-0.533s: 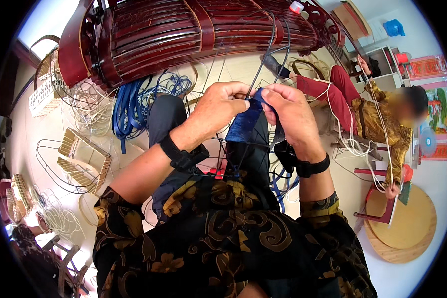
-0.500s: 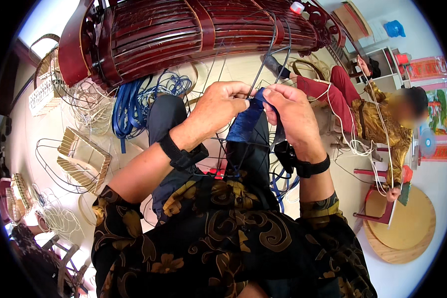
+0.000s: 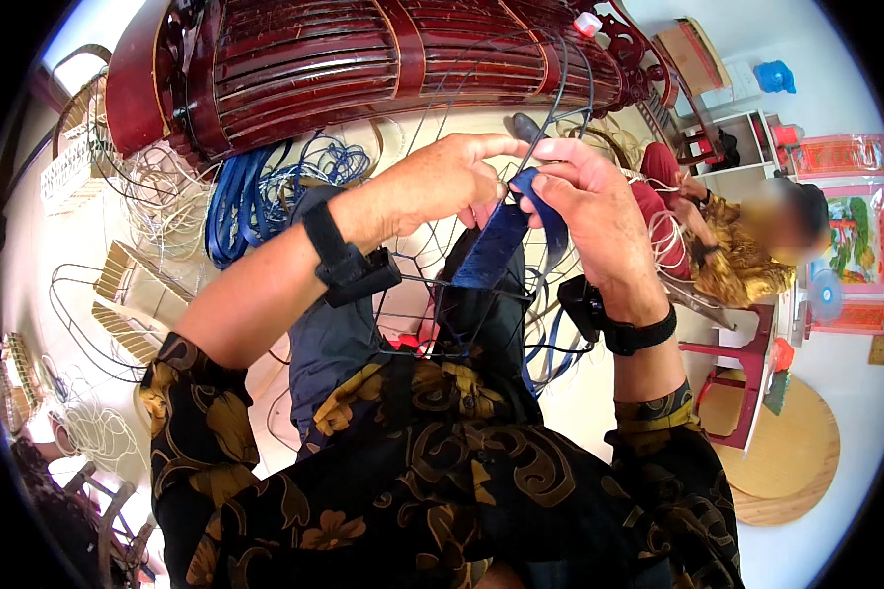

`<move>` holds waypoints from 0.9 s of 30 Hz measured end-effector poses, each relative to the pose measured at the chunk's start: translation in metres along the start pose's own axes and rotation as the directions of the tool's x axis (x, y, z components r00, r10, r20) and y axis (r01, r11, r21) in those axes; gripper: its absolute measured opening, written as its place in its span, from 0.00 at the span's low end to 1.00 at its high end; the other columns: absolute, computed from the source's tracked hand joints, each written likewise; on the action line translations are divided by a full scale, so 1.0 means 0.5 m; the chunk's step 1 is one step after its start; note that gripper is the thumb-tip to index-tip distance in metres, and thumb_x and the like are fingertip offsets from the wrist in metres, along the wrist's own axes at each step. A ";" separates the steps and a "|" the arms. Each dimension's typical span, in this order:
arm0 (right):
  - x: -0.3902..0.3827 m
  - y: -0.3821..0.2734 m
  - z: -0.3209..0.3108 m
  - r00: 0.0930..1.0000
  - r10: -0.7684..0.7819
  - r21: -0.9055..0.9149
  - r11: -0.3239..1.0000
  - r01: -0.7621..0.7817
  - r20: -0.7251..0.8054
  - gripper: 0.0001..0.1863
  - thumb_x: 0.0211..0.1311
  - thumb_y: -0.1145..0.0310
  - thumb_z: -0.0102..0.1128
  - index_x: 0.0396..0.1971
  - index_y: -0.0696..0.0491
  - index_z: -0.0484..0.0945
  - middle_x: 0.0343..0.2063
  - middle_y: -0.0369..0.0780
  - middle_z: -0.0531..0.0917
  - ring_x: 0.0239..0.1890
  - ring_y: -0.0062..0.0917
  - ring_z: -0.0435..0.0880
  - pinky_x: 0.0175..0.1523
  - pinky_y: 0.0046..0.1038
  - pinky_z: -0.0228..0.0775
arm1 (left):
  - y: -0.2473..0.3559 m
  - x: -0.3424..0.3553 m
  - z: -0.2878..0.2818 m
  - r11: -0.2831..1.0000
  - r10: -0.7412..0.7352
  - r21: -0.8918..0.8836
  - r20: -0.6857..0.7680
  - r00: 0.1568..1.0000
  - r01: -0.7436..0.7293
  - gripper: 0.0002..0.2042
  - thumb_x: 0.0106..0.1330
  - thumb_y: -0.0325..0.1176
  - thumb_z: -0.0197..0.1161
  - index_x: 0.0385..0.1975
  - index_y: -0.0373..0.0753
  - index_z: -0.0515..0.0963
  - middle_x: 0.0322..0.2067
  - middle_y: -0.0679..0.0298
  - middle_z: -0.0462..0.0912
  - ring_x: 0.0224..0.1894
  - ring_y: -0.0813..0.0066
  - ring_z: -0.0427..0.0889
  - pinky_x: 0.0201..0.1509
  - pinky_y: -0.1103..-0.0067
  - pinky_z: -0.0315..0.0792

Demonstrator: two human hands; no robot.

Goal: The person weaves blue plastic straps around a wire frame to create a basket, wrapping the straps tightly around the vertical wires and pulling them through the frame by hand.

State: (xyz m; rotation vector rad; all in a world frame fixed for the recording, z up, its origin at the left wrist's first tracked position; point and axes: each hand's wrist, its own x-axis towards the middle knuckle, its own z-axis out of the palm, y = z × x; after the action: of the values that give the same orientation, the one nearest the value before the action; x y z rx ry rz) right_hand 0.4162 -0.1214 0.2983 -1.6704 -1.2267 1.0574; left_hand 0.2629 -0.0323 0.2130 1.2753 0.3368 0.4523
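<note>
Above my knees stands a black wire frame [image 3: 552,120], with a band of dark blue strip [image 3: 489,251] woven tightly across part of it. My left hand [image 3: 442,187] is at the band's upper left edge, index finger stretched toward an upright wire, the other fingers curled in against the frame. Between thumb and fingers my right hand [image 3: 591,196] pinches the loose blue strip [image 3: 552,218], which loops over and hangs down on the right side. Part of the left fingertips' contact is hidden behind the wires.
Ahead is a dark red slatted wooden bench [image 3: 304,74]. Coiled blue strips [image 3: 241,211] and pale cord [image 3: 162,187] lie at the left, near a partly woven basket [image 3: 133,294]. At the right a co-worker [image 3: 727,245] sits near a red stool [image 3: 746,363] and round boards [image 3: 786,452].
My left index finger has stretched out along the wire, and the frame has tilted slightly right. My right hand has risen a little with the strip. The co-worker's arms have drawn in.
</note>
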 end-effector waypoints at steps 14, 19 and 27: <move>-0.016 -0.022 -0.009 0.989 0.135 0.095 0.986 -0.140 0.054 0.14 0.63 0.78 0.57 0.47 0.53 0.67 0.33 0.40 0.83 0.26 0.13 0.72 0.26 0.15 0.59 | 0.014 0.102 -0.075 0.989 -0.135 0.030 0.545 0.828 0.142 0.26 0.56 0.28 0.63 0.57 0.34 0.70 0.31 0.60 0.82 0.32 0.68 0.85 0.37 0.75 0.80; -0.022 -0.024 -0.009 0.995 0.088 0.080 0.992 -0.092 0.047 0.14 0.61 0.80 0.59 0.45 0.53 0.67 0.28 0.40 0.83 0.22 0.12 0.70 0.25 0.15 0.58 | 0.008 0.150 -0.080 0.983 -0.183 0.142 0.701 0.690 0.117 0.16 0.51 0.26 0.62 0.41 0.31 0.80 0.30 0.58 0.84 0.31 0.70 0.85 0.36 0.76 0.80; -0.005 0.009 -0.026 0.987 0.052 0.199 0.980 -0.021 -0.151 0.14 0.57 0.81 0.62 0.40 0.54 0.69 0.30 0.38 0.84 0.22 0.13 0.71 0.28 0.15 0.60 | -0.036 0.172 -0.086 0.987 -0.052 -0.068 0.732 0.679 0.149 0.07 0.55 0.26 0.62 0.32 0.32 0.80 0.29 0.61 0.83 0.32 0.71 0.85 0.39 0.76 0.79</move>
State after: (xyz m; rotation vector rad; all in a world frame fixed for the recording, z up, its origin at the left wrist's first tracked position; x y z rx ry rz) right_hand 0.4292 -0.1263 0.2991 -1.5953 -0.9623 1.0147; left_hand 0.3190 0.0427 0.1851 1.2058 -0.3058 -0.1606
